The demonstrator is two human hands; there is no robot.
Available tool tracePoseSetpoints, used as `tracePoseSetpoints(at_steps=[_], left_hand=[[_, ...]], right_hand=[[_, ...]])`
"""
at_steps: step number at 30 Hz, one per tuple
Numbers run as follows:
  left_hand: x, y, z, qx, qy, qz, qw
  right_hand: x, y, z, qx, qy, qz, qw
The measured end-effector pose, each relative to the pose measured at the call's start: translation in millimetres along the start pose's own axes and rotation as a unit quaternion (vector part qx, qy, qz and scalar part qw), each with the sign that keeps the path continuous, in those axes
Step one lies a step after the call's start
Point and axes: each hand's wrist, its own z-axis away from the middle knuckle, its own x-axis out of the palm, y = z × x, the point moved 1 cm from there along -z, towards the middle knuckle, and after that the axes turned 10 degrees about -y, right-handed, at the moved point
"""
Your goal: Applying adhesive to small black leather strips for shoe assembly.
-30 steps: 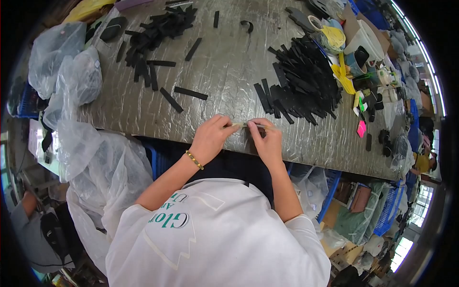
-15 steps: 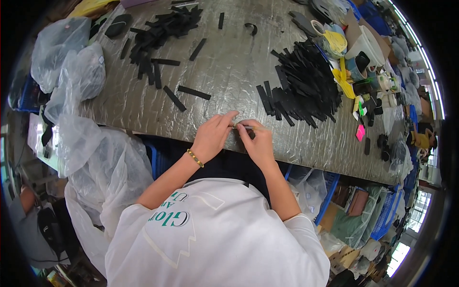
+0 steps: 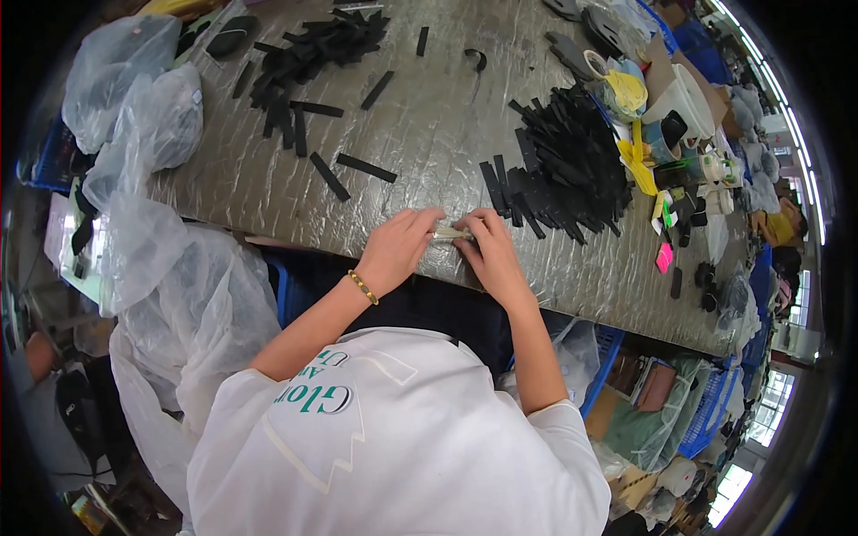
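At the table's near edge, my left hand [image 3: 399,247] and my right hand [image 3: 493,252] are close together, both with fingers closed. Between their fingertips stretches a small pale slender object [image 3: 449,233], too small to name. Each hand pinches one end of it; the fingers cover those ends. Just beyond the left hand lie two loose black strips [image 3: 366,167]. Past the right hand is a large heap of black strips [image 3: 572,165], with a few lying apart at its left side.
Another heap of black strips [image 3: 313,54] lies at the far left of the table [image 3: 438,125]. Clear plastic bags [image 3: 192,295] hang over the left edge. Tubs, tape and a yellow ribbon [image 3: 636,161] crowd the right side. Blue crates [image 3: 706,411] stand below at the right.
My right hand has shifted slightly right, away from the left hand. More of the pale slender object now shows between them. The strips on the table lie as before.
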Motion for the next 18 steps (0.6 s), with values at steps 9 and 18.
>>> tracePoseSetpoints(at_steps=[9, 18], left_hand=[[-49.3, -14.7, 9.4, 0.051, 0.055, -0.002, 0.997], [-100.2, -44.3, 43.7, -0.078, 0.258, -0.018, 0.963]], right_hand=[[-2.0, -21.0, -14.3, -0.042, 0.049, -0.070, 0.995], [6.1, 13.4, -7.6, 0.063, 0.167, 0.166, 0.970]])
